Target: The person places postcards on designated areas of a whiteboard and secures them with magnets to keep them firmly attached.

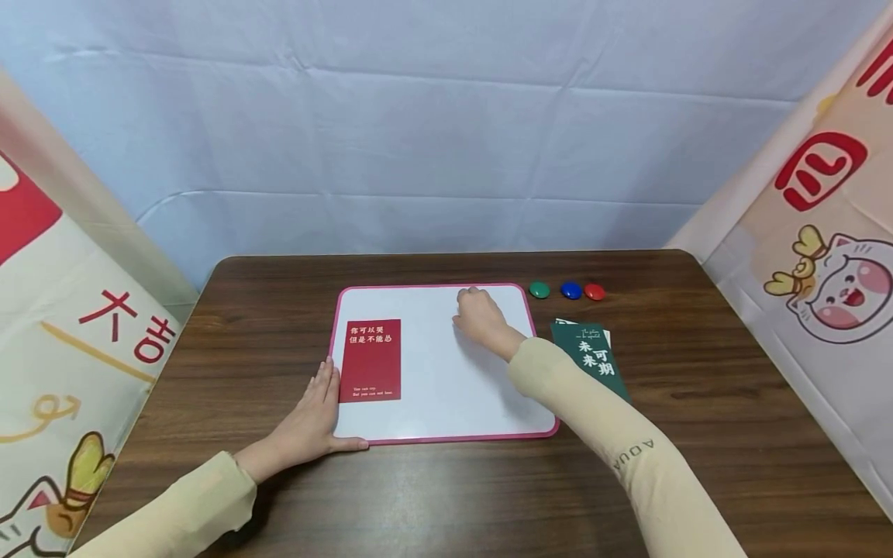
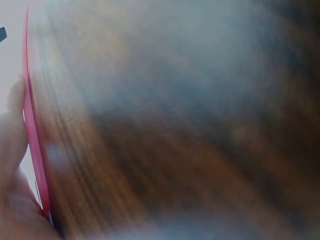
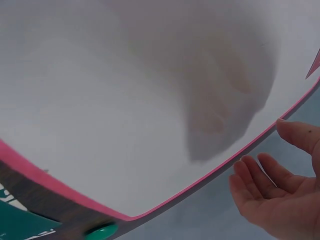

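Note:
A whiteboard [image 1: 446, 372] with a pink rim lies flat on the dark wooden table. My left hand [image 1: 317, 411] rests at its lower left corner, straight fingers along the left edge and thumb at the bottom edge. A red card [image 1: 372, 360] with white writing lies on the board's left part. Over the board's upper right part is my right hand [image 1: 481, 318]. In the right wrist view the right hand [image 3: 280, 185] has loosely bent fingers, its thumb apart, and nothing shows between them. A shadow and faint reflection of it fall on the whiteboard [image 3: 100, 110].
Green [image 1: 539, 290], blue [image 1: 571, 291] and red [image 1: 594, 291] round magnets stand in a row beyond the board's upper right corner. Below them lies a dark green card [image 1: 593, 360] on other cards, partly behind the right sleeve. Pale cloth [image 1: 432, 155] hangs behind the table.

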Demonstrator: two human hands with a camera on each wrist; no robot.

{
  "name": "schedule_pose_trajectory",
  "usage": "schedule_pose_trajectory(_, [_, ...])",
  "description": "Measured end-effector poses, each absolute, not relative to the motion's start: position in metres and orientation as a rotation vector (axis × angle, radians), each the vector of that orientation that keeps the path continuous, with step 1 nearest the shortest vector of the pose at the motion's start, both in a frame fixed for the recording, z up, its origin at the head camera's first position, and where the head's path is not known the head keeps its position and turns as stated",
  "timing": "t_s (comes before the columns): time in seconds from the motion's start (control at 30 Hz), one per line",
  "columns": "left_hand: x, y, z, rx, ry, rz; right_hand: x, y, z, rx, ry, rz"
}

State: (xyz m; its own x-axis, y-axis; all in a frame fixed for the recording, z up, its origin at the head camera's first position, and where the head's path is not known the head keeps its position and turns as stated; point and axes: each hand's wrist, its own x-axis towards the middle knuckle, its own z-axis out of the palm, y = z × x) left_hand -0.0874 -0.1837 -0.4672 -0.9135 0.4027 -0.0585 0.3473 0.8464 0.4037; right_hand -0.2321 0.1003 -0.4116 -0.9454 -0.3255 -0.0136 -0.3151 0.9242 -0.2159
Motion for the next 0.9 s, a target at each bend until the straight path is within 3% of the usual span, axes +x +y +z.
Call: schedule_pose_trajectory(0.9, [-0.080, -0.183, -0.457, 0.576, 2.892, 0.557, -0.242, 0.153, -0.404, -0.396, 2.990, -0.331])
